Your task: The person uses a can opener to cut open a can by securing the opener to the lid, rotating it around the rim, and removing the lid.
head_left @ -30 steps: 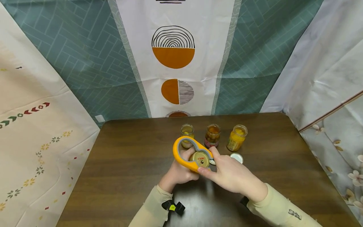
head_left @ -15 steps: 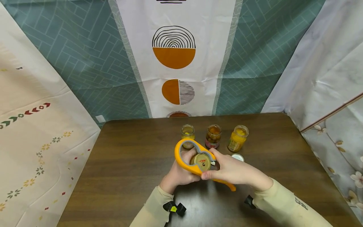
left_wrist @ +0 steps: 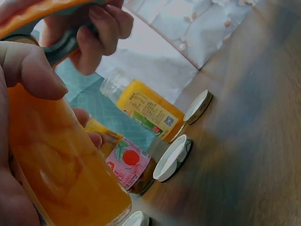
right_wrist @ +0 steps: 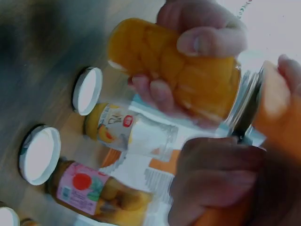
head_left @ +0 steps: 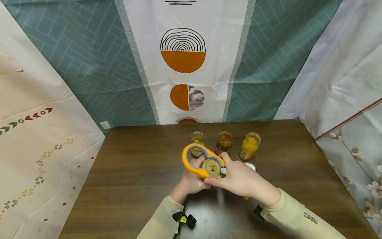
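Note:
In the head view my left hand (head_left: 191, 182) holds a glass jar upright or nearly so. The left wrist view shows its body, an orange-filled jar (left_wrist: 70, 160), with the thumb and fingers wrapped round it. On top of that jar is a gold lid (head_left: 212, 167). An orange-and-grey jar opener (head_left: 194, 170) lies round the lid, its wide loop reaching past it to the left. My right hand (head_left: 244, 179) grips the opener by its handles, whose tip shows below the hand. Part of the handles is hidden by the right hand.
Behind the hands stand three uncapped jars: a pale yellow one (head_left: 197, 137), a brown one (head_left: 224, 142) and a bright yellow one (head_left: 250, 146). Loose lids, such as a white-lined lid (left_wrist: 170, 159), lie before them on the brown table (head_left: 134, 186). Curtains hang behind.
My right hand swung toward the front right with the opener, baring more of the handle, then came back a little up and left. My left hand stays around the jar with only slight movement.

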`<action>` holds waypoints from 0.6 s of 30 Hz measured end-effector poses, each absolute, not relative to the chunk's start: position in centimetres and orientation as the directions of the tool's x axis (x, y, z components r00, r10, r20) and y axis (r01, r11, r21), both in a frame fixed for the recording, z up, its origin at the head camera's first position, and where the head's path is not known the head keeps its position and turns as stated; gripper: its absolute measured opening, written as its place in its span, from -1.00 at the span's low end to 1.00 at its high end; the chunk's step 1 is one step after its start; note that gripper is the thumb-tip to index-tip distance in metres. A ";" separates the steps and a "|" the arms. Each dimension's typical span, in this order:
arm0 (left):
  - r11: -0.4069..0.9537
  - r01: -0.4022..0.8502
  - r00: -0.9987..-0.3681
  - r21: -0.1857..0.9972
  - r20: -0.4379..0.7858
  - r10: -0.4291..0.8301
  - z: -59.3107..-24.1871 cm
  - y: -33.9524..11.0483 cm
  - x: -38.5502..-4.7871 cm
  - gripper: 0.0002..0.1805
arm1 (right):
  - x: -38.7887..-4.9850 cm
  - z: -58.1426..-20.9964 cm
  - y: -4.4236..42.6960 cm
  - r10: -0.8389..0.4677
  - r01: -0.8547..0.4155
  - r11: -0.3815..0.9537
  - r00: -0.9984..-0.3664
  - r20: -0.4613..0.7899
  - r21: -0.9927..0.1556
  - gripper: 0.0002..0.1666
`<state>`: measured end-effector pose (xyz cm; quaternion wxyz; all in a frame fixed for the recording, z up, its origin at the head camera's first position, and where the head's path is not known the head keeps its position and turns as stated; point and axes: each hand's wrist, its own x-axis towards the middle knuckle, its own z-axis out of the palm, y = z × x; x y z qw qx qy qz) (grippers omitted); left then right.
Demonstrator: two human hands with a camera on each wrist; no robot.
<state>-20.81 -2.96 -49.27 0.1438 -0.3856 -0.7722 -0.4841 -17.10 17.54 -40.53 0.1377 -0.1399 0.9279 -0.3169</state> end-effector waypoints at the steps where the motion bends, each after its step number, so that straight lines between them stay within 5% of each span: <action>1: 0.221 0.735 -0.660 0.642 0.600 0.451 -49.3 -3.0 -20.9 -0.33 | -16.9 -40.5 17.3 -0.344 -0.192 0.767 -0.929 -0.140 -0.612 0.04; 7: 0.172 0.748 -0.640 0.641 0.629 0.442 -49.4 -3.3 -21.1 -0.45 | -16.5 -40.7 16.9 -0.332 -0.235 0.790 -0.941 -0.072 -0.566 0.04; 18: 0.243 0.814 -0.567 0.528 0.629 0.532 -49.3 -3.7 -21.2 -0.32 | -16.7 -40.6 17.8 -0.375 -0.302 0.823 -0.925 -0.060 -0.482 0.20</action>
